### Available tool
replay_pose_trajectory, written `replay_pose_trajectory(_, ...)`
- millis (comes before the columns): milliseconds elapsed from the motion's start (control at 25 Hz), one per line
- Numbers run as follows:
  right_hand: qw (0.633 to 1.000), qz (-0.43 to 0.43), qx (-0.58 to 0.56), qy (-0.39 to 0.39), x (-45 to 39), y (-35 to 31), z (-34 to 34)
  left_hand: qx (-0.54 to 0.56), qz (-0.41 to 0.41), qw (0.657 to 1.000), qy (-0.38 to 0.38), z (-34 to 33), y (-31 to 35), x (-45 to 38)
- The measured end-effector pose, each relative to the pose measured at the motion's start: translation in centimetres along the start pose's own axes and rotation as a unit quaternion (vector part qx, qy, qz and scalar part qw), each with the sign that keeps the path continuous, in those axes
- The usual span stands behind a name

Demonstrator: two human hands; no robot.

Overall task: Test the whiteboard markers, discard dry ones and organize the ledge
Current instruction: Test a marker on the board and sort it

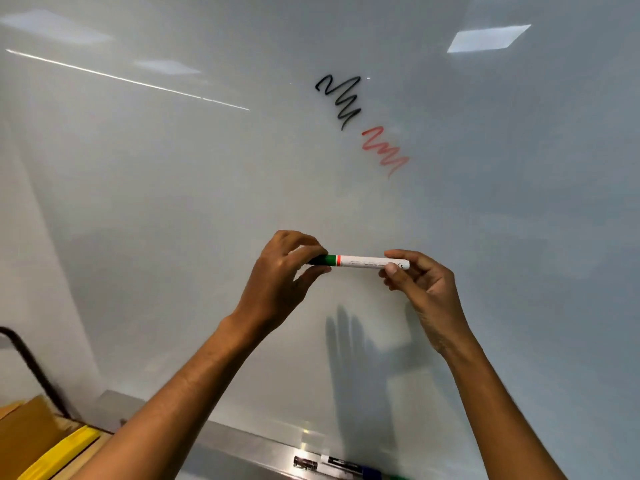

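I hold a white marker [363,262] with a green cap level in front of the whiteboard [173,202]. My left hand [280,282] grips the green cap end between thumb and fingers. My right hand [422,285] pinches the white barrel's tail end. A black squiggle [341,100] and a fainter red squiggle [386,150] mark the board above. On the metal ledge [249,445] at the bottom lie a few more markers [332,465], including a black-and-white one and a blue one, partly cut off by the frame edge.
A yellow object [59,455] and a brown cardboard box [24,434] sit at the lower left beside a dark curved bar [27,362]. Ceiling light reflections glare on the upper board.
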State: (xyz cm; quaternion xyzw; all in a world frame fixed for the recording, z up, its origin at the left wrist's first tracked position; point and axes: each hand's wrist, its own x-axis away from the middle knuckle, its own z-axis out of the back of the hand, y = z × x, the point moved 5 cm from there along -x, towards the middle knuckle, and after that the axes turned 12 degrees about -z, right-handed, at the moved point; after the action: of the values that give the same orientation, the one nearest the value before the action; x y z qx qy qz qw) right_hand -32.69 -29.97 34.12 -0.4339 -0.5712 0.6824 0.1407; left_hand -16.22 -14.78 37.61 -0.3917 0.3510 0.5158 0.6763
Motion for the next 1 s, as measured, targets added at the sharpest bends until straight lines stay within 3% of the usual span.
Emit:
replay_pose_trajectory(280,0.989,0.030,0.132,-0.056,0.3,3.8,-9.5,-0.069,0.110,0.991,-0.017,4.4,-3.5,10.3)
replay_pose_trajectory(400,0.976,0.106,0.178,-0.066,1.0,4.9,-15.9,-0.111,0.171,0.978,-0.056,8.4,-5.8,16.0)
replay_pose_trajectory(680,0.942,0.185,0.243,-0.140,4.4,8.9,-35.0,-0.218,0.305,0.915,-0.147,21.0,-11.5,29.9)
replay_pose_trajectory(1000,0.908,0.207,0.252,-0.263,13.9,13.3,-58.5,-0.301,0.453,0.824,-0.159,38.5,-14.4,47.2)
